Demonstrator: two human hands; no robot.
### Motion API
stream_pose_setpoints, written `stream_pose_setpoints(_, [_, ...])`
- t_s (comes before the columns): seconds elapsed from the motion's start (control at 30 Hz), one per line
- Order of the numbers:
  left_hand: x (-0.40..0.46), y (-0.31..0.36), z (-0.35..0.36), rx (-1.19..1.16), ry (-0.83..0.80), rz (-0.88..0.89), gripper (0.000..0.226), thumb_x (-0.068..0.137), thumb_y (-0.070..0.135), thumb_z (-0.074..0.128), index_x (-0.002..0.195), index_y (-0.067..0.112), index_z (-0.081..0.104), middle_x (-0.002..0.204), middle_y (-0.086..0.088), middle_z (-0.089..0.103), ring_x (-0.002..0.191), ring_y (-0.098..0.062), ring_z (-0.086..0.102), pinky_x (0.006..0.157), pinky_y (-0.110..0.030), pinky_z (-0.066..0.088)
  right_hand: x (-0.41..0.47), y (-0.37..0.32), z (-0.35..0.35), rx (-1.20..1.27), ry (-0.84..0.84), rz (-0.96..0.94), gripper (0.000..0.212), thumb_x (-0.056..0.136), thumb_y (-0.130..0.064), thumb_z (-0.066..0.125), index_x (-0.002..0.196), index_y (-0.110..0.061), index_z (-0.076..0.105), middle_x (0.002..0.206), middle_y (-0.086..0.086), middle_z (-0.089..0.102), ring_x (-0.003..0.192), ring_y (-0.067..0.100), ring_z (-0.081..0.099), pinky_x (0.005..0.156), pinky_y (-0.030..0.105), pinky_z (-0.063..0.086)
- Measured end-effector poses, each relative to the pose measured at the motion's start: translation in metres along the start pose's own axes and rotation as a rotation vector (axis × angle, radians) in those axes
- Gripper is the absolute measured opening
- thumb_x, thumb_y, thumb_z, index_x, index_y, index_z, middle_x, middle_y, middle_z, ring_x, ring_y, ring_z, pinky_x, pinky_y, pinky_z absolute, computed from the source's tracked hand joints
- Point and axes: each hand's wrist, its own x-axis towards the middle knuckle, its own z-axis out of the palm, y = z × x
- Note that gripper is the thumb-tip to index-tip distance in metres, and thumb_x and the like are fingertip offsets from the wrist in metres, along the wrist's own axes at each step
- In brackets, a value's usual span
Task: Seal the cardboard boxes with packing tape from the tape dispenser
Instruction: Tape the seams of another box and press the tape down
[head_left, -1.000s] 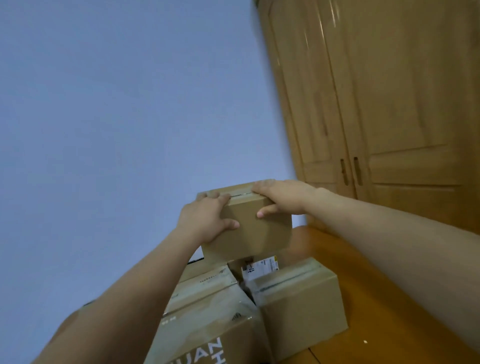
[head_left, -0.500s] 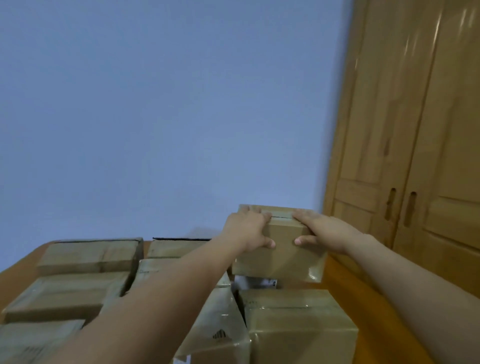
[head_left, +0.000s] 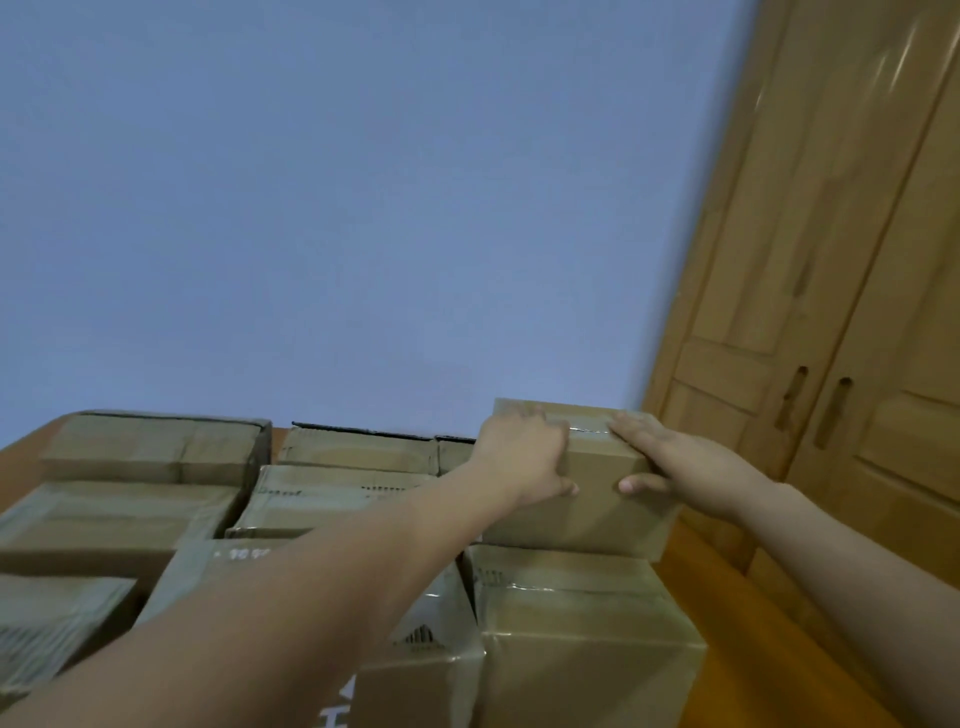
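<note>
**The top box could slip off the pile**

Many taped boxes (head_left: 332, 499) fill the table (head_left: 727, 603). The small box (head_left: 597, 499) sits on top, at the far right corner. The left hand (head_left: 524, 462) and right hand (head_left: 691, 467) hold it, fingers (head_left: 631, 431) curled over its edges. It may tip if let go off-center. No tape dispenser shows.

Matt brown cardboard box (head_left: 597, 499) (glossy tape strip (head_left: 589, 430) on top); varnished wooden doors (head_left: 831, 291), shiny.
</note>
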Motion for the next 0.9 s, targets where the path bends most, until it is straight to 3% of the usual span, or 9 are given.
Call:
stream_pose_setpoints(0.3, [-0.005,0.002,0.007,-0.032,-0.100,-0.004,0.065,0.085,0.058,0.058,0.134,0.019,0.044,0.132,-0.009,0.048,0.126,-0.029,0.040,0.090,-0.037,0.040,-0.002,-0.007,0.014,0.092,-0.030,0.025,0.077,0.090,-0.053,0.054,0.152,-0.024,0.019,0.159,-0.006,0.014,0.141,0.015,0.027,0.109,0.029,0.029])
stream_pose_setpoints(0.63, [-0.014,-0.008,0.049,-0.093,-0.236,-0.061,0.058,0.090,0.050,0.053,0.136,0.017,0.040,0.136,-0.010,0.042,0.127,-0.032,0.037,0.089,-0.041,0.042,0.016,-0.028,0.060,0.197,-0.088,0.090,0.070,0.093,-0.034,0.059,0.152,-0.025,0.022,0.160,-0.009,0.012,0.143,0.013,0.023,0.109,0.026,0.026])
stream_pose_setpoints(0.9, [-0.012,-0.022,0.077,-0.144,-0.375,-0.110,0.049,0.095,0.036,0.044,0.139,0.016,0.037,0.142,-0.016,0.035,0.132,-0.038,0.028,0.107,-0.049,0.033,0.030,-0.047,0.089,0.312,-0.110,0.122,0.066,0.092,-0.024,0.061,0.149,-0.025,0.028,0.158,-0.007,0.019,0.138,0.020,0.030,0.116,0.040,0.019])
